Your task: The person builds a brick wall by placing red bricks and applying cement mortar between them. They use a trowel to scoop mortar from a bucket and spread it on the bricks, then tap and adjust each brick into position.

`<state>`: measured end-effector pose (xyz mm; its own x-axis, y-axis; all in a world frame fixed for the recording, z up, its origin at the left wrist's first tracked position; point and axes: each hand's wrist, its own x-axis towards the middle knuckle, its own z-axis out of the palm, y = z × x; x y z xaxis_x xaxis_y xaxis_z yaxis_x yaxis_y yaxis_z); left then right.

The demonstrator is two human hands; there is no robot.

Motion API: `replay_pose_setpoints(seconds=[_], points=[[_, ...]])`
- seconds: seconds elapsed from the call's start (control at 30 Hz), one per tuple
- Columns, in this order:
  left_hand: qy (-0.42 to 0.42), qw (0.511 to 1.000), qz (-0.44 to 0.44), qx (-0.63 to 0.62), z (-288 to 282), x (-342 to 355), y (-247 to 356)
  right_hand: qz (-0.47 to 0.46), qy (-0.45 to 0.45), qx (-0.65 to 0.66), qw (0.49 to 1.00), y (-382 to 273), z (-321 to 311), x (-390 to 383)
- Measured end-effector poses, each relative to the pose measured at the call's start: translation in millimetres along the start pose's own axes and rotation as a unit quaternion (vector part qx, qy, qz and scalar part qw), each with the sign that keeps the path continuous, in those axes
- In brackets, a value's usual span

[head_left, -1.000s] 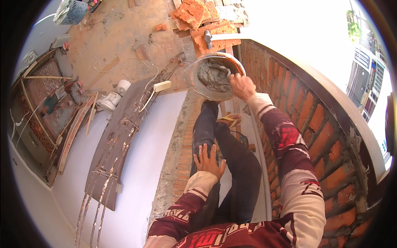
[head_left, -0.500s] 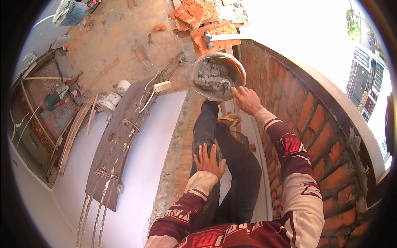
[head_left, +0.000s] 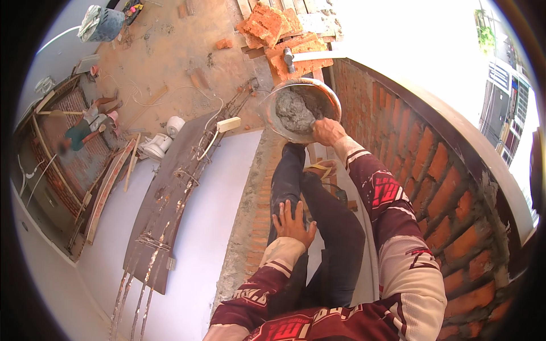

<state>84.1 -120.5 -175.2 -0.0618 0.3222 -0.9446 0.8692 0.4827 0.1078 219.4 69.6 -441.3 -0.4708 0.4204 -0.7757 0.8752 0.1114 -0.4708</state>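
Observation:
A round bucket (head_left: 335, 102) of wet grey mortar (head_left: 294, 112) stands tilted in front of my knees. My right hand (head_left: 329, 132) is closed at the bucket's near right side, its fingers down by the mortar. Whatever it grips is hidden by the hand and the mortar. My left hand (head_left: 292, 223) lies spread and empty on my left leg, near the knee of the dark trousers (head_left: 335, 216).
Beyond the bucket, a hammer (head_left: 289, 59) lies on orange bricks (head_left: 267, 25). A brick wall (head_left: 432, 170) runs along my right. Left are a brown board with rusty rebar (head_left: 153, 227) and a white extension socket (head_left: 228, 124). Below left, another person (head_left: 79, 133) bends over.
My right hand has moved slightly left and down into the bucket, and the mortar has been shifted into a heap. The left hand stays on my leg. The person below has changed posture.

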Motion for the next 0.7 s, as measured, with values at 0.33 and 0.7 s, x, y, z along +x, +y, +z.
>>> replay_pose_setpoints(seconds=[0.33,0.7], points=[[0.031,0.999,0.010,0.008,3.3,-1.6,-6.3,-0.060,0.087,0.085,0.991,33.3,4.7,-43.8],[0.016,1.000,0.011,-0.006,5.6,-2.0,-7.0,0.015,0.236,-0.192,0.952,17.7,-29.3,-41.1]])
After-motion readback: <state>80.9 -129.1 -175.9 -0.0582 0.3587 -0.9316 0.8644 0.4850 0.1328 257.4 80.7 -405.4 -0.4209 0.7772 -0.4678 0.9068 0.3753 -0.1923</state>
